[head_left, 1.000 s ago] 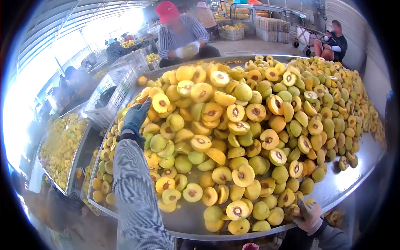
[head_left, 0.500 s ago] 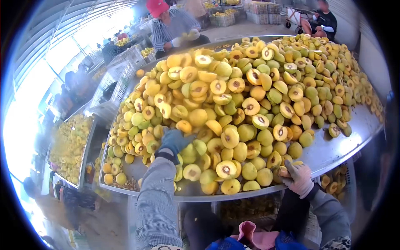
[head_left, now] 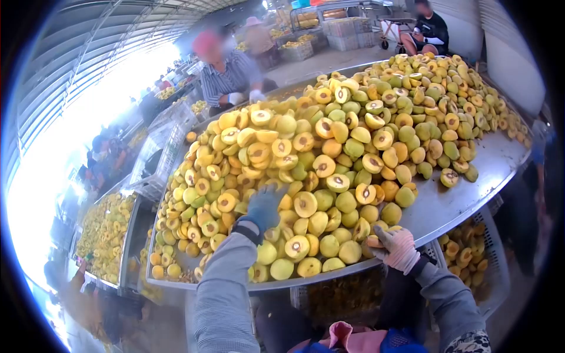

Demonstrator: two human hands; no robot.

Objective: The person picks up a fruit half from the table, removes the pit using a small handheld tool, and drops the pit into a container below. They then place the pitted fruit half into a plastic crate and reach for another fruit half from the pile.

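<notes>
Halved yellow peaches (head_left: pixel 306 204) with brown pit hollows lie heaped on a metal tray table (head_left: pixel 453 203). My left hand (head_left: pixel 263 207), in a blue-grey glove, lies on the near left of the heap, fingers stretched out among the fruit and nothing visibly gripped. At the table's near rim is my right hand (head_left: pixel 399 248), in a pink and grey glove. Its fingers are closed around an orange-brown peach half (head_left: pixel 374 241), mostly hidden by the glove.
Below the rim at right, a crate (head_left: pixel 497 265) holds more halves. Another peach-filled tray (head_left: pixel 125 250) stands at left beside white plastic crates (head_left: pixel 159 156). Across the table sits a person in a striped shirt (head_left: pixel 226 79); another in black (head_left: pixel 432 29) sits farther back.
My view has shifted. My left hand has moved right and slightly up across the heap, fingers still outstretched. The right hand stays at the rim. The person opposite has lowered their gloved hands.
</notes>
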